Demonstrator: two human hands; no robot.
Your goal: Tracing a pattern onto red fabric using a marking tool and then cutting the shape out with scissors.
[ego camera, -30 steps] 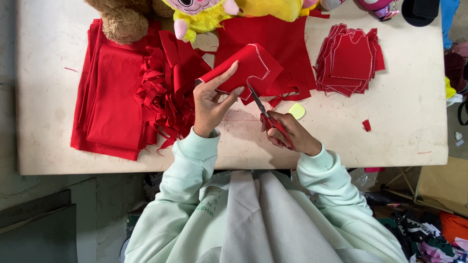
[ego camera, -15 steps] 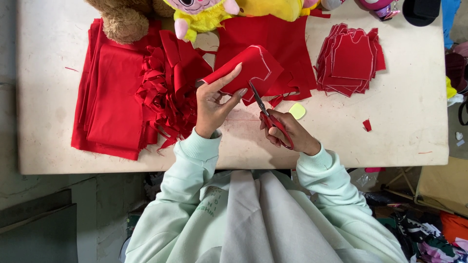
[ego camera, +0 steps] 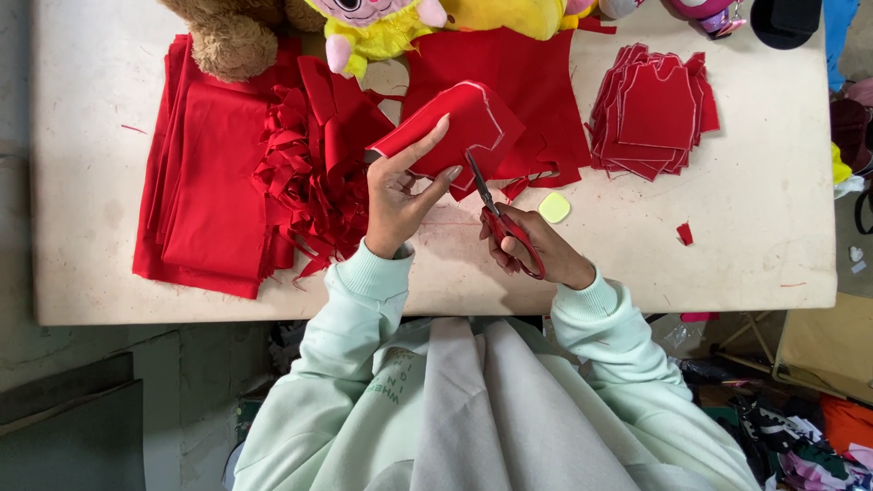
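**Cutting red fabric pieces along chalk outlines: status in progress**

Head view. The left hand (ego camera: pixel 400 195) grasps a folded red fabric piece (ego camera: pixel 459 132) between thumb and fingers and holds it raised just above the desk (ego camera: pixel 755 218), in front of the person's chest. A pale chalk outline runs along the upper and right edges of this piece. The right hand (ego camera: pixel 536 250) is clenched around the red handles of a pair of scissors (ego camera: pixel 496 218); the blades point up and away from the person, with the tips at the lower edge of the held piece, beside the left thumb. Whether the blades are cutting into the cloth cannot be told.

Completed work, as judged from the layout: a stack of cut red pieces (ego camera: pixel 655 114) lies on the desk to the right, well apart from the hands, all of one similar shape. A heap of red offcut strips (ego camera: pixel 309 182) lies just left of the left hand, and a small red scrap (ego camera: pixel 684 234) lies near the right edge.

Remaining work, as judged: the held piece appears only partly trimmed. A larger red sheet (ego camera: pixel 536 82) lies flat beneath it, and a pile of folded uncut red cloth (ego camera: pixel 205 173) lies at the left. Considerable material therefore appears unprocessed.

Other items: a pale yellow chalk block (ego camera: pixel 554 207) lies just beside the scissors. A brown plush toy (ego camera: pixel 236 36) and a yellow plush toy (ego camera: pixel 373 27) rest at the far edge.
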